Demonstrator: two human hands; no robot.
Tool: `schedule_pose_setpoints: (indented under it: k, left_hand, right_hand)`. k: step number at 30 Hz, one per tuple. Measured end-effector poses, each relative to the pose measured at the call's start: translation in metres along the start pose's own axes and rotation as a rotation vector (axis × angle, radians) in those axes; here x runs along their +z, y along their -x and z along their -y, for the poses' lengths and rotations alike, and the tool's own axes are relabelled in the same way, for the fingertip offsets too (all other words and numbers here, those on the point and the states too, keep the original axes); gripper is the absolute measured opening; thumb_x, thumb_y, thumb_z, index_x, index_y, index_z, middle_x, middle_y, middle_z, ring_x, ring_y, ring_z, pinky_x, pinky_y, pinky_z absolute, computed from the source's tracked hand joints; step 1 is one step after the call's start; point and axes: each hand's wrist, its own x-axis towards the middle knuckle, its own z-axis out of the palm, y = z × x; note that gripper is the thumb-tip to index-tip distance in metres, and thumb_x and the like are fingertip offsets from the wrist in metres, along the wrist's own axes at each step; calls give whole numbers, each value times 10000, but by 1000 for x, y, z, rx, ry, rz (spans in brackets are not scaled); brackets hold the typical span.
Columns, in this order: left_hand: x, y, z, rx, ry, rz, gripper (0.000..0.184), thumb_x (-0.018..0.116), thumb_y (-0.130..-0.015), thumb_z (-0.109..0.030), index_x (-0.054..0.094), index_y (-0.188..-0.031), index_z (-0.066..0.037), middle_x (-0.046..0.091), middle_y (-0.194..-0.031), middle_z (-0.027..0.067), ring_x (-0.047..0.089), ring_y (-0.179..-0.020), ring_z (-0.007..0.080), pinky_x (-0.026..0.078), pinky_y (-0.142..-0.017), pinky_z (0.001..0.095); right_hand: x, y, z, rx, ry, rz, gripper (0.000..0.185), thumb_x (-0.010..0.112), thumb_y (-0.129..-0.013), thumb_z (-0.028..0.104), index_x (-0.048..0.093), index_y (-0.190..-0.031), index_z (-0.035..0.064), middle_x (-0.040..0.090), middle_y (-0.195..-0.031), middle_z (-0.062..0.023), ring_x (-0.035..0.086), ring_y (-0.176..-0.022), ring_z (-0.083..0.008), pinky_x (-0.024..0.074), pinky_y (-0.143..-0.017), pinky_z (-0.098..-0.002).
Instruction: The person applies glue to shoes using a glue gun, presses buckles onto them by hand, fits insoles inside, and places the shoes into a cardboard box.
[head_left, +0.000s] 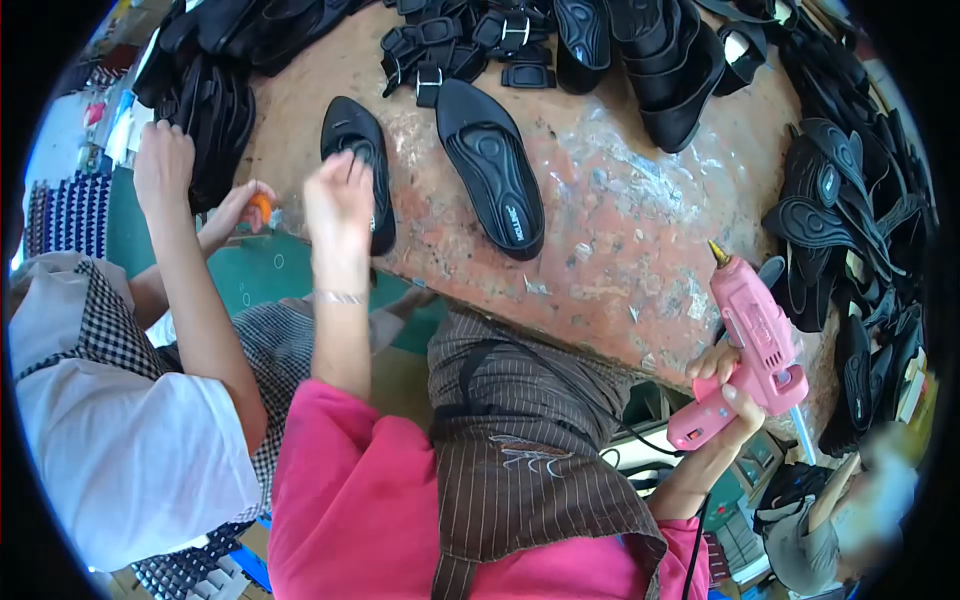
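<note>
My right hand point(728, 385) is wrapped round the handle of a pink hot glue gun point(757, 335), whose brass nozzle points up and away. A pale glue stick point(803, 435) sticks out of its rear. Over a pointed black shoe point(352, 122) at the table's near edge is my left hand point(340, 205), its fingers bent and bunched at the shoe's opening; the fingertips are slightly blurred. Between my hands lies a second black shoe point(490, 165), its padded insole with white lettering facing up.
Black straps with silver buckles point(470, 40) and more black shoes point(665, 70) crowd the table's far side. Black insoles and shoe parts point(825, 190) pile up at right. On the left, a co-worker in a white shirt point(150, 450) holds something orange. A black cord point(620, 425) crosses my apron.
</note>
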Motion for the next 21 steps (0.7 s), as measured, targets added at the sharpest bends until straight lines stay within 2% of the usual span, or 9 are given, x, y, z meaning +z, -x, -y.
schedule_pose_setpoints:
  k: [1,4,5,9,12,13,15,18,21]
  left_hand:
    - [8,26,27,280,-164,-149,558,583,-800,-20,353,-1306,34,392,-1321,146,452,-1144,224,279,-1062,398]
    - [18,77,77,594,-1392,282,843,720,-754,-178,231,-1409,27,362,-1350,203,503,-1083,265,453,-875,323]
    - [36,85,85,319,-1418,240,826,670,-756,-82,192,-1420,28,473,-1247,256,575,-980,339,466,-840,367]
    - [6,70,113,475,-1382,461,811,549,-719,57,170,-1434,-7,583,-1013,328,575,-971,449,445,-854,431]
    - [7,135,105,208,-1441,603,813,558,-707,94,213,-1432,-33,566,-1065,305,558,-1013,430,441,-870,435]
    - [2,148,110,39,-1480,609,761,549,-744,111,251,-1429,-29,514,-1232,239,542,-1104,308,423,-923,344]
    - [17,178,114,133,-1634,604,664,580,-753,53,342,-1370,-6,475,-1170,243,534,-991,373,432,-877,403]
    - [23,191,118,671,-1655,707,606,597,-767,7,386,-1336,13,439,-1175,201,466,-1038,339,385,-890,402]
    - [22,192,137,-11,-878,659,652,558,-835,13,241,-1405,1,386,-1305,186,402,-1234,295,326,-1035,382]
  right_hand:
    - [1,2,0,5,24,-17,247,613,-588,163,500,-738,4,528,-709,-168,542,-687,-299,451,-697,-383]
    - [4,4,-3,30,23,-48,244,611,-581,162,505,-735,6,543,-741,-168,549,-729,-298,449,-721,-383]
    - [6,4,-4,37,25,-61,244,610,-581,163,507,-736,6,546,-746,-166,549,-737,-296,448,-729,-383]
    - [6,6,0,28,148,-14,253,614,-575,144,527,-766,3,562,-774,-156,566,-794,-299,442,-795,-391]
    - [13,12,5,54,250,-77,282,618,-581,160,541,-790,-13,566,-775,-158,572,-795,-289,442,-772,-369]
    - [19,12,5,74,272,-123,290,616,-583,173,537,-788,-16,557,-756,-155,568,-781,-284,440,-759,-362]
    - [24,13,2,94,346,-130,273,633,-610,148,566,-811,-24,579,-785,-141,575,-789,-258,441,-760,-361]
    - [30,13,-5,130,397,-90,235,648,-653,79,589,-855,-27,595,-814,-113,583,-812,-227,444,-772,-352]
    - [30,11,-16,151,441,-33,203,654,-667,61,590,-843,-18,592,-807,-107,582,-809,-223,441,-776,-338]
